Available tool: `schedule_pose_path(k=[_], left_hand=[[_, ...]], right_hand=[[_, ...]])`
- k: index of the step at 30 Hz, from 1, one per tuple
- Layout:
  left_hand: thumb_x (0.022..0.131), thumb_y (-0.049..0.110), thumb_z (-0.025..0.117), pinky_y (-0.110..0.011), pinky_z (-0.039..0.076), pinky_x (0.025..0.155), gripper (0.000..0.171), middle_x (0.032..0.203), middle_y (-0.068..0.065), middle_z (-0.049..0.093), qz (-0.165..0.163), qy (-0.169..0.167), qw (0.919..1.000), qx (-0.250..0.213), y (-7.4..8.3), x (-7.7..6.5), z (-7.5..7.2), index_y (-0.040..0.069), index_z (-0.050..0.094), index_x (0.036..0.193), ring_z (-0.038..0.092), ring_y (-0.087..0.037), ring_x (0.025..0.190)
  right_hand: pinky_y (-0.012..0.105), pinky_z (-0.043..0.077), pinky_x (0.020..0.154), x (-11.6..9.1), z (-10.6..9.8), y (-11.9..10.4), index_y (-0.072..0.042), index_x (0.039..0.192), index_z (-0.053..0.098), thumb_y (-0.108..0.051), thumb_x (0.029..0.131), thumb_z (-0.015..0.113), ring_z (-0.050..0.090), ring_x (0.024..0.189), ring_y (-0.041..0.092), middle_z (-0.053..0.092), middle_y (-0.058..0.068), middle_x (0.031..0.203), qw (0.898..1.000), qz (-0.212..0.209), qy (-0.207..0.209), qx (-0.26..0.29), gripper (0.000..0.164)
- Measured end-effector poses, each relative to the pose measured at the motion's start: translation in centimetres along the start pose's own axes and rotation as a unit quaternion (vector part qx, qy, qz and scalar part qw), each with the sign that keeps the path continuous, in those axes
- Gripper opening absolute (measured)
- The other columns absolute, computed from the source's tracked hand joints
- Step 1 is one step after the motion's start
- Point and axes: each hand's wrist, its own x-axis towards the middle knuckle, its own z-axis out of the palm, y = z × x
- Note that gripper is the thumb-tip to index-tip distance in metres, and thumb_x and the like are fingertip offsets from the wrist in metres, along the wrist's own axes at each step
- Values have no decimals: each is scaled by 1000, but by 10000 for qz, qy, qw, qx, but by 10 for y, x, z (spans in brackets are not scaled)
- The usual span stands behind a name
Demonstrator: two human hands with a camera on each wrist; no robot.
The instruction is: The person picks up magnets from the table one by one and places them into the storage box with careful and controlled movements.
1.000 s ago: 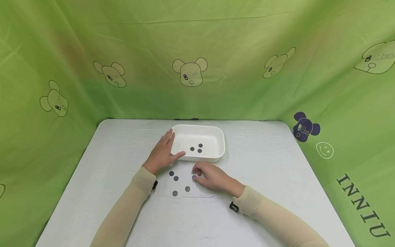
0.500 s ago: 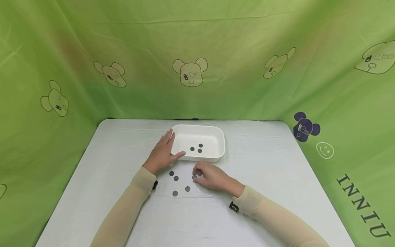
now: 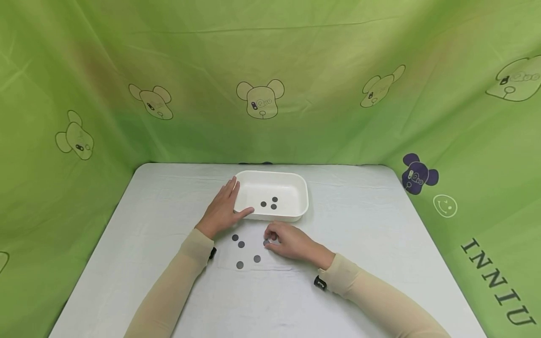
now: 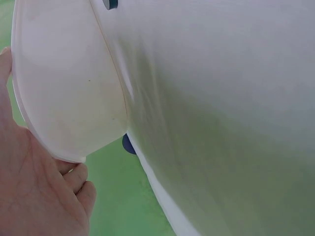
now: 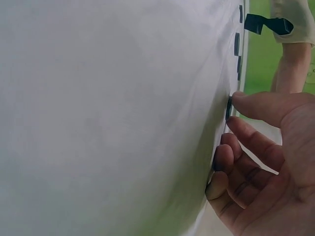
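I'm resting the left hand (image 3: pixel 220 209), fingers straight, on the white tray (image 3: pixel 291 190) toward the bench's (image 3: pixel 359 220) far edge; the right hand (image 3: pixel 289 240) is pinching a gray disc (image 3: pixel 266 242) tray-front; light rim pressure should suit.

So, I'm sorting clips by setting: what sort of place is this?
Probably an improvised recording booth: green cartoon-print fabric surrounds a white table on three sides, and small black devices show at both cuffs.
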Motion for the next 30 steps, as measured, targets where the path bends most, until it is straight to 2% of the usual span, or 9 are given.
schedule_pose_path(k=[9,20,30], left_hand=[[102,70,57,-42,9,136,107,181,-11,3,2,48,10000,-24,1,-1,0,0,16,171,10,-34,166],[102,71,56,-41,9,136,107,181,-10,1,-45,16,10000,-4,0,-1,2,1,14,171,6,-29,167],[102,71,56,-42,10,136,107,181,-10,1,-21,48,10000,47,0,-1,1,1,14,171,8,-33,167]], right_hand=[[27,54,77,0,0,0,-16,105,72,-20,95,83,58,85,8,62,-8,94,10000,-23,-39,-69,15],[24,53,74,1,2,-2,-19,103,69,-13,94,82,58,83,8,63,-9,94,9996,-246,-126,-63,17],[25,53,75,0,2,-6,-18,105,67,-6,95,78,56,82,5,63,-9,94,9987,-404,-316,-53,19]])
